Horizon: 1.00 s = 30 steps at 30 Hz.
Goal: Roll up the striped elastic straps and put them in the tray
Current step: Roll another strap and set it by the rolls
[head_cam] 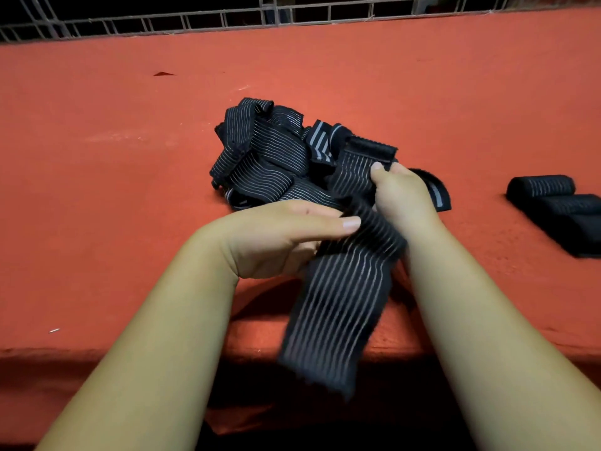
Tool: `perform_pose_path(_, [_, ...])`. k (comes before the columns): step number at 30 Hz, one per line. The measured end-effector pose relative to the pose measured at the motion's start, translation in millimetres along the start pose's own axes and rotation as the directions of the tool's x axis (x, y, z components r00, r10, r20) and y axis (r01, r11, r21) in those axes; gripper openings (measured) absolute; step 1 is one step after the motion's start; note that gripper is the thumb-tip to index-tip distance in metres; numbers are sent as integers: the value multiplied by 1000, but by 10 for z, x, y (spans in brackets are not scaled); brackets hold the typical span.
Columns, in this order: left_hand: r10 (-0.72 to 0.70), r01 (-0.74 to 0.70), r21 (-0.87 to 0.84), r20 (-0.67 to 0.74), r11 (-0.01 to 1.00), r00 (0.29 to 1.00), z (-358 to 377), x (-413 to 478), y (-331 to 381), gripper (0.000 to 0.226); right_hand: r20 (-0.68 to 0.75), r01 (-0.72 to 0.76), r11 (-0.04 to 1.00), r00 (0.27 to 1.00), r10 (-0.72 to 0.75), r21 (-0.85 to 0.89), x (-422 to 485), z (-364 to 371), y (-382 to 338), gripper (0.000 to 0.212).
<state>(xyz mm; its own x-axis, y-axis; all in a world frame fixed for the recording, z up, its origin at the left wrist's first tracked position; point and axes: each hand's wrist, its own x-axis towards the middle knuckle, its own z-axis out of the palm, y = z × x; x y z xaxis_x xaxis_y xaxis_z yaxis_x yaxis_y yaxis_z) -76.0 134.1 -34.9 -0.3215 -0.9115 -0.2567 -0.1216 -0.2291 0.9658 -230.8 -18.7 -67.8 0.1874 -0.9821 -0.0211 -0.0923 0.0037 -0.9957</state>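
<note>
I count two hands, left hand [276,239] and right hand [403,196], one strap [338,307] between them, three rolled straps [540,185], and one tangled heap [260,157] I can't tally.

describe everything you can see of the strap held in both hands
The held strap is black woven-looking elastic with thin white lengthwise stripes. Its top end, a plain black tab, stands above the right hand, whose thumb pinches it. The middle bunches where the left hand grips it. The lower part hangs unrolled over the front edge of the red table, blurred at the end. The loose strap pile lies just behind.
</note>
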Motion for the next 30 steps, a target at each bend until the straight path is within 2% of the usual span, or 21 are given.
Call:
perform_pose_path(4, [-5, 8, 219, -14, 976, 1000, -109, 11, -38, 60, 39, -50, 953, 998, 40, 300, -74, 84, 12, 22])
perform_pose_path(7, [10, 46, 212, -253, 976, 967, -184, 98, -75, 51, 44, -52, 947, 998, 41, 318, -78, 74, 3, 20])
perform_pose_path(8, [25, 53, 202, -365, 978, 931, -183, 135, -63, 46, 41, -51, 954, 998, 41, 295, -76, 63, 3, 19])
perform_pose_path(10, [103, 68, 297, -525, 952, 845, -207, 220, -100, 33, 47, -51, 965, 998, 40, 258, -87, 59, -2, 20])
perform_pose_path(11, [199, 81, 414, -590, 907, 782, -252, 280, -145, 23, 42, -48, 969, 998, 39, 243, -86, 58, 9, 22])
perform_pose_path(12, [317, 121, 554, -626, 824, 712, -312, 327, -182, 10, 38, -43, 972, 999, 35, 231, -92, 59, 11, 23])
perform_pose_path(13, [405, 177, 672, -613, 720, 679, -371, 365, -228, 9, 34, -38, 974, 999, 31, 222, -103, 62, 4, 22])
perform_pose_path(15, [468, 224, 804, -519, 551, 715, -462, 456, -332, 42, 40, -30, 975, 999, 22, 222, -108, 46, 1, 20])
perform_pose_path(18, [440, 258, 871, -442, 418, 782, -510, 540, -387, 76, 54, -24, 979, 998, 13, 202, -125, 4, -17, 17])
perform_pose_path(20, [418, 298, 885, -437, 359, 796, -491, 580, -409, 75, 54, -20, 983, 998, 11, 182, -138, -30, -32, 16])
perform_pose_path(22, [424, 343, 882, -459, 323, 781, -474, 598, -400, 62, 65, -23, 984, 998, 12, 175, -154, -55, -28, 16])
perform_pose_path(25, [403, 348, 866, -480, 360, 779, -504, 621, -348, 51, 89, -22, 985, 996, 7, 169, -165, -80, -13, 17])
perform_pose_path(27, [419, 293, 863, -465, 411, 780, -563, 630, -352, 40, 108, -34, 983, 994, 15, 178, -163, -90, -2, 17])
perform_pose_path(30, [441, 176, 759, -532, 627, 723, -618, 619, -376, 27, 163, -53, 977, 986, 19, 206, -144, -95, 22, 19])
